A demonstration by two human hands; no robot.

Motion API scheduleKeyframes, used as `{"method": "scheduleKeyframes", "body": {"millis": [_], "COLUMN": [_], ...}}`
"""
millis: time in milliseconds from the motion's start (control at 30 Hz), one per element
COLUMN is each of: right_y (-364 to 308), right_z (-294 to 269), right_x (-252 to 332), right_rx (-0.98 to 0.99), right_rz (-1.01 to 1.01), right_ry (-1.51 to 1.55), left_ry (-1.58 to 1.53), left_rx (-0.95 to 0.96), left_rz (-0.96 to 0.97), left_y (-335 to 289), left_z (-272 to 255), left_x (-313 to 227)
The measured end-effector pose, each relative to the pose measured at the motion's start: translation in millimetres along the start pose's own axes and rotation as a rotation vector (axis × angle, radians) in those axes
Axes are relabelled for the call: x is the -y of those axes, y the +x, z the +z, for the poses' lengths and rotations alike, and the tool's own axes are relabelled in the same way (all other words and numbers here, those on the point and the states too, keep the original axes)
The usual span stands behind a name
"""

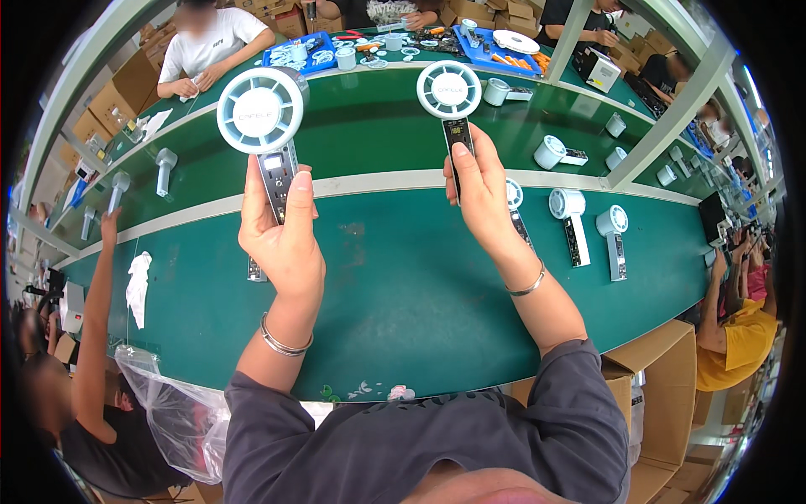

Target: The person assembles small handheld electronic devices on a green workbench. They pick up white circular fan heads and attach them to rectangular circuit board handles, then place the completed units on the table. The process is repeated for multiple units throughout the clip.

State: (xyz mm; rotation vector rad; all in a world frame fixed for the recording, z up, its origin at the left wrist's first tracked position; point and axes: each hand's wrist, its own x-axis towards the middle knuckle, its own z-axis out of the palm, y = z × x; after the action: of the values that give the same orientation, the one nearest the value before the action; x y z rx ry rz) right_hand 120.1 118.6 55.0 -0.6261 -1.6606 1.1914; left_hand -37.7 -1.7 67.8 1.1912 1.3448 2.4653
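Left hand (281,239) closed around the dark handle of a white handheld fan (262,113), thumb pressed flat on the front of the handle, round head raised upright above the fist and over the green conveyor belt (403,286). Right hand (480,197) closed in the same way around the handle of a second white handheld fan (450,92), fingers wrapped from the right side, round head also upright and a little farther from the body than the first. Both fans lifted clear of the belt, well apart from each other, faces turned toward the camera. Metal bangle on each wrist. On the belt just beside the right hand, three more fans (571,218) lying flat in a row, heads pointing away. Farther up on the next belt, several white round parts (550,153) scattered near a grey frame post. At the far side, blue trays (504,46) with small pieces. On the left, another person's arm (96,302) stretched over the belt edge, next to a white cloth (138,286). Cardboard box (663,378) low at the right.
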Motion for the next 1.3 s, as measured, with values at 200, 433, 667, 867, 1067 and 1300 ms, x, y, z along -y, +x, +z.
{"method": "scheduleKeyframes", "body": {"millis": [200,433,667,867,1067,1300], "right_y": [0.1,-0.2,2.2,33.0,136.6,247.3], "right_z": [0.6,0.6,-0.3,-12.4,-21.8,-29.7], "right_x": [-0.2,-4.5,-7.5,-17.1,-68.7,-157.0], "right_rx": [0.0,-0.007,-0.016,-0.023,-0.044,-0.163], "right_rz": [-0.006,0.001,0.043,0.185,0.416,0.591], "right_ry": [0.002,-0.011,-0.047,0.0,-0.186,-0.288], "left_ry": [0.003,0.023,0.026,-0.044,0.089,0.057], "left_rx": [0.006,0.035,0.031,0.159,0.311,0.411], "left_rz": [0.003,0.009,-0.01,-0.354,-0.721,-0.784], "left_y": [-0.5,-0.4,-0.7,-3.7,-38.6,-50.6], "left_z": [-0.4,-2.0,-3.7,-3.7,-18.2,-23.1], "left_x": [-0.2,-1.3,3.0,22.1,75.9,103.5]}}
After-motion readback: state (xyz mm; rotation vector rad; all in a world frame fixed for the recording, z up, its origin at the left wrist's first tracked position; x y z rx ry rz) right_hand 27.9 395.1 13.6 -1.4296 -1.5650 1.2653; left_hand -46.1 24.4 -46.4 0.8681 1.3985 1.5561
